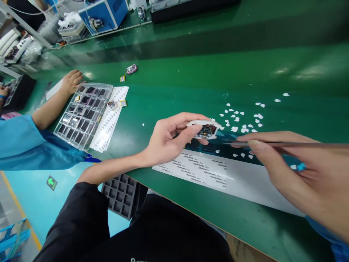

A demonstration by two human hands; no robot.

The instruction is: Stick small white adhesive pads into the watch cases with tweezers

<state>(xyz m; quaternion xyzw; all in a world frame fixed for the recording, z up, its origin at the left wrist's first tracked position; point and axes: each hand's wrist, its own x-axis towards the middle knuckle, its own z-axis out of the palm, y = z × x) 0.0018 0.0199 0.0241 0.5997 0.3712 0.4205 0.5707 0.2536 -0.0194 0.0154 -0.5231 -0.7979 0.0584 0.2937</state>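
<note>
My left hand is closed around a small white device housing, its open side showing a circuit board and wires. My right hand pinches a pair of thin metal tweezers, whose tips point left toward the housing without visibly touching it. Below my hands lies a white sticker sheet with rows of black print. Several small white round tabs are scattered on the green table behind and beneath the tweezers.
To the left, a co-worker's hand rests by a clear compartment tray of dark screens. Beside it are a printed sheet and a yellow-edged battery. A pink housing lies farther back. A grey foam tray sits below the table edge.
</note>
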